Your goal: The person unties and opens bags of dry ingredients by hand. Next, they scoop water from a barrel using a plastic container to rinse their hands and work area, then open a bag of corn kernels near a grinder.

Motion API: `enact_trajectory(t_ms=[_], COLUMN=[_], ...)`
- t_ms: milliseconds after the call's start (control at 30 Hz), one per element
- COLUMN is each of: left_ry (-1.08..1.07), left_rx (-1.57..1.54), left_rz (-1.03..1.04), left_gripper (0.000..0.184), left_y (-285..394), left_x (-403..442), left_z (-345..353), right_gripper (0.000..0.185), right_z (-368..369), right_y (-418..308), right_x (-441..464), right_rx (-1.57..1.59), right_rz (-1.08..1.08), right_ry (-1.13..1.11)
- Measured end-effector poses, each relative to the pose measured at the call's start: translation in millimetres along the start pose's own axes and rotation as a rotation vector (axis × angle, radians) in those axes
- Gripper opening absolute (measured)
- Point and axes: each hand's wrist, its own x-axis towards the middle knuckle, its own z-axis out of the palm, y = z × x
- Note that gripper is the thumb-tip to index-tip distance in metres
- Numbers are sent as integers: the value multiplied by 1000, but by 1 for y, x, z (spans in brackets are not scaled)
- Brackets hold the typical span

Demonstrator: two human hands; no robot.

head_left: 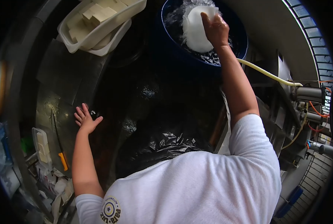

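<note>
At the top right, my right hand (216, 31) grips the edge of a round white container (197, 31) over a large blue tub (244, 44) of water. Water splashes around the container's upper and left side. My left hand (86, 120) is spread with its fingers apart and nothing in it, beside the edge of a dark metal table (67, 80). On that table lies a long knife with an orange handle (63, 161), below and to the left of my left hand.
Two stacked white trays (71, 46), the upper one with pale blocks (95, 15), stand at the upper left. A small clear box (42, 147) of blocks sits at the lower left. A cream hose (271, 75) runs from the tub toward metal cylinders (310, 94) at the right.
</note>
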Motion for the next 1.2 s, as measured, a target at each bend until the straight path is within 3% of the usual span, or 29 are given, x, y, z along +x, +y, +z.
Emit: enact_trajectory(t_ms=[67,100,167,267,333,400,467,600,733,767,833,900,933,1067,1133,1200], left_ry=[16,17,18,5,25,14,13,39,35,40,48,50,51,82,94,96], left_rx=[2,7,2,-23,-27,-18,-9,22,1,5,10,14,16,32,46,56], left_rz=[18,9,16,32,52,39,35,46,39,44,45,45,47,50,52,47], left_gripper=[134,135,137,138,138,139,137,133,126,126,126,126,127,129,130,130], left_y=[-3,-1,-5,-6,-10,-11,-11,-7,-1,0,0,1,0,-1,-4,-3], left_x=[3,3,5,3,7,8,5,2,-7,-7,-7,-6,-6,-3,1,0], left_z=[4,6,8,6,10,10,6,11,6,7,6,6,8,13,17,16], right_gripper=[52,47,38,28,20,20,21,49,48,46,43,48,46,40,27,33], right_z=[-56,-80,-123,-156,-159,-145,-111,-28,88,119,111,105,65,6,-18,-22], right_y=[-49,-68,-110,-169,-198,-235,-255,-282,-229,-191,-123,-47,-45,-32,-50,-62], right_x=[5,3,-9,-38,-68,-100,-147,-231,-363,-419,-476,-535,-512,-461,-417,-384], right_rx=[151,-10,82,571,617,934,853,897,815,859,908,1267,1458,1385,1357,1287], right_rz=[-71,-217,-415,-216,-132,-94,32,774,1785,1873,2005,2131,2242,2224,2137,2009], right_ry=[103,134,231,183,53,-24,-215,-645,-570,-504,-396,-286,-110,-74,-159,-217])
